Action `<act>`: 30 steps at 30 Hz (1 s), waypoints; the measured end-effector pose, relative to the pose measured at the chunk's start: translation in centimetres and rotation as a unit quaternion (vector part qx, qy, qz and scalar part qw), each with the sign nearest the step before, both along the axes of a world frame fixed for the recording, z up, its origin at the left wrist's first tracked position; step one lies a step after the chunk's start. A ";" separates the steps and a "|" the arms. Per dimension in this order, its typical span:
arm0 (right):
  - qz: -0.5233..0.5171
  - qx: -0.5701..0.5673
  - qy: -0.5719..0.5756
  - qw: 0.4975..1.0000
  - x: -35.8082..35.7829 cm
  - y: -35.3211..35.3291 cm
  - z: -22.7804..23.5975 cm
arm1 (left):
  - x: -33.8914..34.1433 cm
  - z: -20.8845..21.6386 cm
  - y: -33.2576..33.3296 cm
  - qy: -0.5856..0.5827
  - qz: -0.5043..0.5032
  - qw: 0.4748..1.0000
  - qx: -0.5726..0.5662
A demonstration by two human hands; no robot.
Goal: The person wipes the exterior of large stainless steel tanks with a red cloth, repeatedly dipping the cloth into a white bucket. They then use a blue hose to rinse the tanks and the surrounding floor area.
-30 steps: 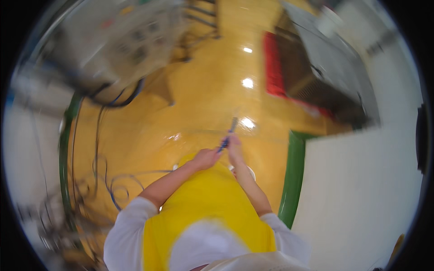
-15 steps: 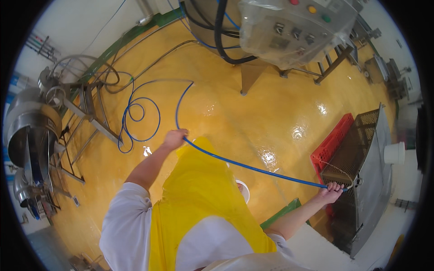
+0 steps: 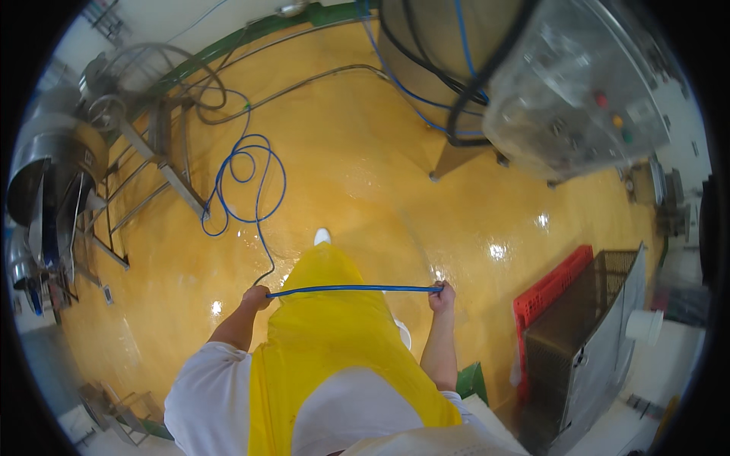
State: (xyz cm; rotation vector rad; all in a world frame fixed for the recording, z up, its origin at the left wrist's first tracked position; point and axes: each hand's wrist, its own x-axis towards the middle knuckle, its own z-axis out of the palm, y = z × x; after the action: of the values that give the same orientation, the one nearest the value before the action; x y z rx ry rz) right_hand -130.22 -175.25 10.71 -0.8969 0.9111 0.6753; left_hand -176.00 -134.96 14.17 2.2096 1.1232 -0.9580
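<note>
A thin blue hose [image 3: 353, 288] is stretched taut and level between my two hands, just above my yellow apron [image 3: 327, 334]. My left hand [image 3: 257, 297] grips its left end, where the hose runs on up across the floor into loose blue coils [image 3: 247, 178]. My right hand [image 3: 442, 296] is closed on the other end. The tip of a white boot [image 3: 322, 236] shows past the apron.
The wet yellow floor [image 3: 365, 182] spreads ahead. A grey machine with a button panel [image 3: 578, 99] stands at the upper right, steel vessels and a frame [image 3: 53, 175] at the left. A red crate [image 3: 551, 292] and a mesh metal cabinet [image 3: 601, 334] stand at the right.
My view has swung toward the coils. My right hand has come in from far out at the right to close in front of me, and the hose between my hands is shorter and level.
</note>
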 end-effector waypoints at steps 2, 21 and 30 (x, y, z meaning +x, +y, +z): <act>0.047 0.006 -0.004 0.999 0.6 4.8 -2.0 | 0.9 0.7 2.8 -0.062 -0.049 0.997 0.003; 0.178 0.273 0.011 0.945 21.5 48.8 -3.0 | 22.4 21.1 20.0 -0.422 -0.143 0.888 -0.115; 0.062 0.321 0.103 0.939 29.0 59.0 -8.8 | 32.0 22.9 34.1 -0.433 -0.111 0.877 -0.176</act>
State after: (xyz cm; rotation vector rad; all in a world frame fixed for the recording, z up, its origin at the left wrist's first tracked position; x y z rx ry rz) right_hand -101.19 -116.29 1.88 -0.3001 0.7456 1.1103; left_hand -144.01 -100.83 37.08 2.0959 0.2554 -0.1373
